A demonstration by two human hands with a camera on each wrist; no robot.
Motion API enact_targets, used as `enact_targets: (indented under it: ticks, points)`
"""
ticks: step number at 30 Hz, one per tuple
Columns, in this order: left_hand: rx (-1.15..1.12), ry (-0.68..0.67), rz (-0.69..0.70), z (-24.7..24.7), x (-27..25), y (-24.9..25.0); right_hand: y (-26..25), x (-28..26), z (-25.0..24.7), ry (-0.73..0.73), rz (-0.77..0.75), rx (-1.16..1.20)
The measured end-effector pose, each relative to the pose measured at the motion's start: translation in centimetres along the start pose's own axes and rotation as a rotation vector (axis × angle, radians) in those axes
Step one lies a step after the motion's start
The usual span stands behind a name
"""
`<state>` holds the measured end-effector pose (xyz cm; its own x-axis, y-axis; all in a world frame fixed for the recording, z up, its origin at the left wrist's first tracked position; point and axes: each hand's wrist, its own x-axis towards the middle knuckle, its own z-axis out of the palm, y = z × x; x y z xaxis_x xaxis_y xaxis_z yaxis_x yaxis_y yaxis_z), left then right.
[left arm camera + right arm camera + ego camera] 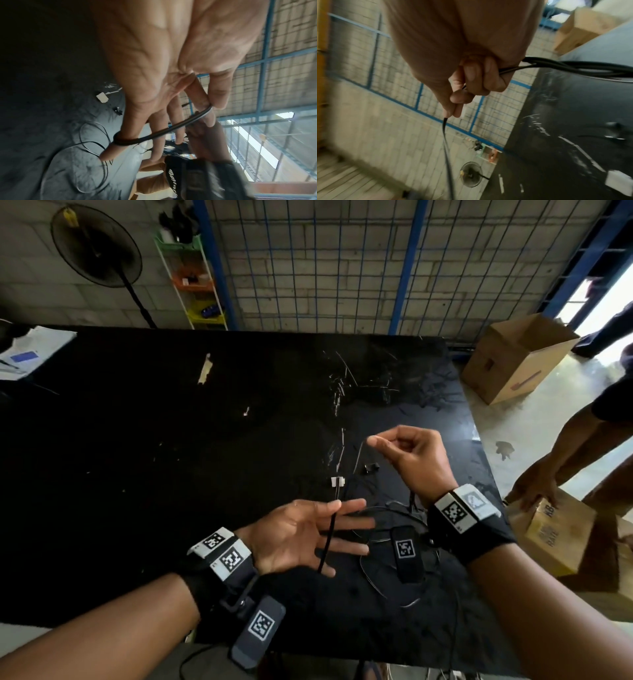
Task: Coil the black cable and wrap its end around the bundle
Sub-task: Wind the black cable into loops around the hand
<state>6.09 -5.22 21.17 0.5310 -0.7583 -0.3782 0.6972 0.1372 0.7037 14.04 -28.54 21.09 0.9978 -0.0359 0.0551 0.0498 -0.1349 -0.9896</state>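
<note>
My left hand (301, 534) is held palm up over the black table (137, 440), fingers spread. The black cable (328, 537) crosses the palm. In the left wrist view the thumb pinches the black cable (180, 123) against the index finger, and the cable loops round the little finger. My right hand (411, 457) is raised farther right and pinches a thin stretch of the cable between thumb and index finger. In the right wrist view the right hand (471, 81) also has several black strands (582, 67) leaving its curled fingers. Loose cable loops (394, 513) lie on the table between the hands.
A white plug (337, 481) and a small black clip (371, 467) lie on the table beyond my left hand. Papers (30, 350) sit at the far left corner. Cardboard boxes (517, 357) stand on the floor to the right, where another person's hand (534, 487) touches a box.
</note>
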Motion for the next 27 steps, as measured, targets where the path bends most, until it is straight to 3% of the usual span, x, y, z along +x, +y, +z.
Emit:
enact_targets:
  ticks: [6, 12, 23, 27]
  points:
    - [0.105, 0.254, 0.043, -2.2, 0.7, -0.1, -3.1, -3.1, 1.8, -0.131, -0.121, 0.014]
    - [0.015, 0.402, 0.248, -3.3, 0.6, 3.2, -1.9, -6.6, 3.7, -0.281, -0.058, 0.143]
    - [0.017, 0.385, 0.512, -1.8, 0.4, 7.2, 2.3, -8.6, 4.3, -0.290, 0.239, 0.418]
    - [0.006, 0.368, 0.571, -1.4, 0.3, 7.6, 2.2, -8.7, 4.6, -0.314, 0.225, 0.404]
